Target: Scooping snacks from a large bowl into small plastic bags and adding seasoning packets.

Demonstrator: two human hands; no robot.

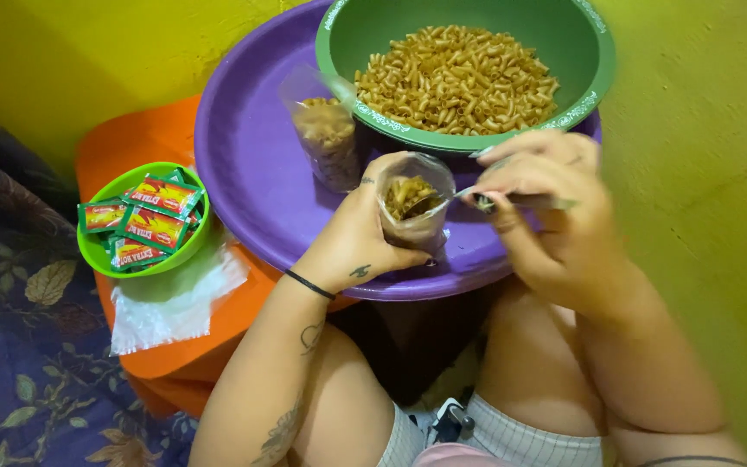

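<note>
While left hand [352, 238] grips clear crinkly bag [414, 216], right hand [551, 207] pinches metal spoon [512, 199], ridged pasta [456, 78]

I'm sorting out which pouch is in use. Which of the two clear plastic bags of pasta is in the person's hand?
The nearer bag, gripped by the left hand, with the spoon at its mouth. The other bag stands alone on the purple tray.

Looks like someone's home, floor-level setup: yellow-green painted wall [702, 173], a floral fabric [10, 329] at left, plastic orange stool [131, 147] holding a purple tray [244, 164] as a worktable.
</note>
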